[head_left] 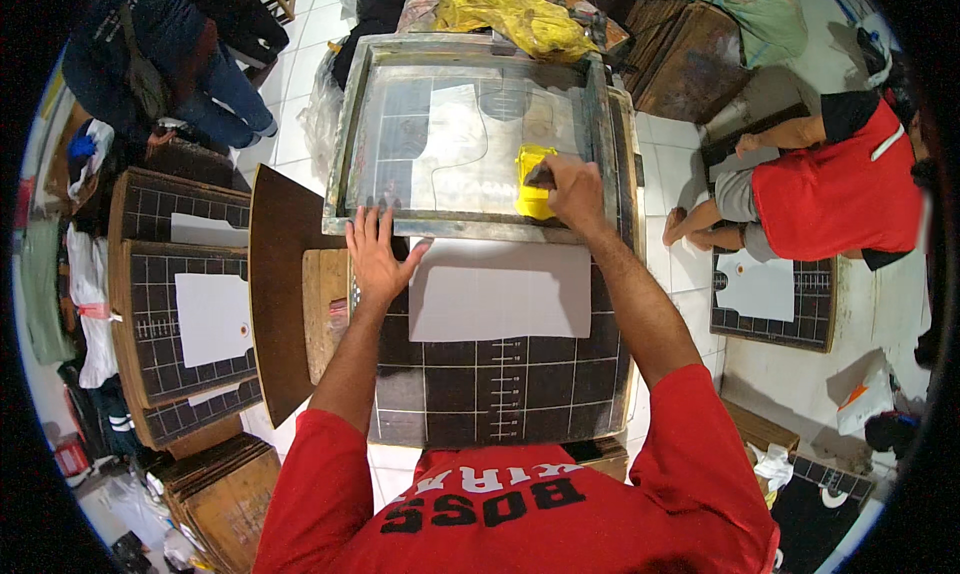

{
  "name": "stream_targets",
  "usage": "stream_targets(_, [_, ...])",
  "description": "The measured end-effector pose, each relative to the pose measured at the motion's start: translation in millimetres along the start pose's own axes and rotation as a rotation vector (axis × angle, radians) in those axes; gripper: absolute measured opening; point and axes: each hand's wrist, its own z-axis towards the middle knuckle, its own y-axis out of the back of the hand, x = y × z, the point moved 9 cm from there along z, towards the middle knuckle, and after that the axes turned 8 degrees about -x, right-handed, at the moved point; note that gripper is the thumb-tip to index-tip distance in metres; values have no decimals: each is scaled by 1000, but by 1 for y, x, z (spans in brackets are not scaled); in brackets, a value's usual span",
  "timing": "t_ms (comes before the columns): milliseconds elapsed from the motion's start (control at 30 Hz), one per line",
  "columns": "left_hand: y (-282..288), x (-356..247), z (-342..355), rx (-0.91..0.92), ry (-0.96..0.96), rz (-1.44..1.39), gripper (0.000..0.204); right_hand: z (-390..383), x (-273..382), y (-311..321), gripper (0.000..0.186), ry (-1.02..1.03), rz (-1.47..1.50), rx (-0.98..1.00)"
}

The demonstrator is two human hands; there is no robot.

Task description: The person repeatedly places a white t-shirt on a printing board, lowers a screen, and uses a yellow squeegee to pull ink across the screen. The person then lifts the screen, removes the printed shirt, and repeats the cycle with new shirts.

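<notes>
A wood-framed printing screen lies across the far part of a black gridded board. Beneath it is a white fabric piece, whose near part shows below the frame. My left hand rests with spread fingers on the screen's near-left rail, holding nothing. Over the right side of the mesh, my right hand grips a small dark squeegee, mostly covered by my fingers. Bright yellow ink lies on the mesh around the squeegee.
On the left, gridded boards carry white pieces beside an upright brown panel. A person in red is at the right near another board. Another person stands far left. A yellow cloth lies behind the screen.
</notes>
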Motion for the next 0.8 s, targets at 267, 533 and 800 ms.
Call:
stream_targets(267, [-17, 1, -3, 88, 49, 79, 92, 56, -18, -31, 27, 66, -38, -16])
stream_targets(533, [-14, 0, -2, 75, 32, 69, 94, 15, -7, -17, 27, 129, 56, 178])
stream_targets(800, [-12, 4, -5, 80, 35, 67, 97, 48, -21, -36, 30, 68, -56, -41])
